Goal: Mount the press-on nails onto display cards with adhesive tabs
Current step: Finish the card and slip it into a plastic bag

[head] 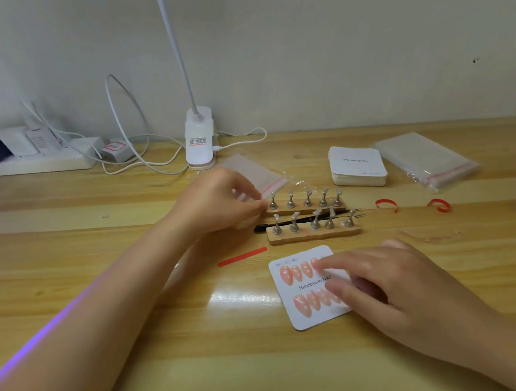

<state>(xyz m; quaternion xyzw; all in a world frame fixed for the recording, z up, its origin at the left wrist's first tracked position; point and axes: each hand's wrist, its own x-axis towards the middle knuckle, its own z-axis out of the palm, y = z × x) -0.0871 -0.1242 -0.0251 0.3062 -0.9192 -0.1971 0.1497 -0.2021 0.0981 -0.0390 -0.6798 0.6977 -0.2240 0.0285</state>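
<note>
Two wooden holder strips (313,233) with metal nail stands lie side by side at the centre of the wooden table (105,315), and a black-handled tool (302,221) rests between them. At 6 o'clock from the strips sits the display card (303,316), printed "Handmade Nail", carrying two rows of peach press-on nails (299,305). The right hand (412,294) lies over the card's right half with fingers stretched fairly straight, its fingertips (322,264) pressing on the upper row near the fourth nail; it clasps nothing, and it hides the right-hand nails of both rows. The left hand (220,200) reaches in at 9 o'clock of the far strip, fingers curled and pinching the red-edged mouth of a small clear bag (255,172) that lies behind it. A red strip (242,256) lies on the table just at 10 o'clock of the card. Two curled red strips (387,204) sit at 3 o'clock of the holders, well apart from them. At 1 o'clock stands a stack of blank cards (358,167) with a pile of clear bags (426,159) just beside it. A white clip lamp (199,138) stands at 12 o'clock, with cables and a power strip (41,160) far off at 10 o'clock.
</note>
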